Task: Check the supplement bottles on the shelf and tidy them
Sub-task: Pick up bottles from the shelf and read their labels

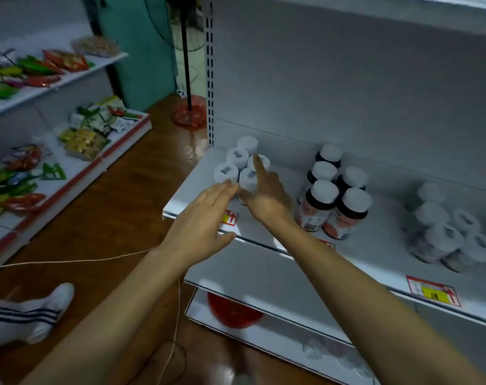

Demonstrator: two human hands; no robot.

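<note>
- spanning the view: white shelf (347,245), left end open with no lip visible; could let a shoved bottle drop to the floor.
- standing mid-shelf, upright, white caps up: dark bottles (333,195), near the right forearm; at risk of a clip from it.
- crowding the left rear corner: five white bottles (244,165), touching, long axes vertical, caps up; likely to topple together under a hard nudge.
- left hand (205,215): flat, fingers straight, tips touching the front-left bottle.
- right hand (264,190): forefinger straight over a rear cap, other fingers hidden, so grip impossible to tell.
</note>
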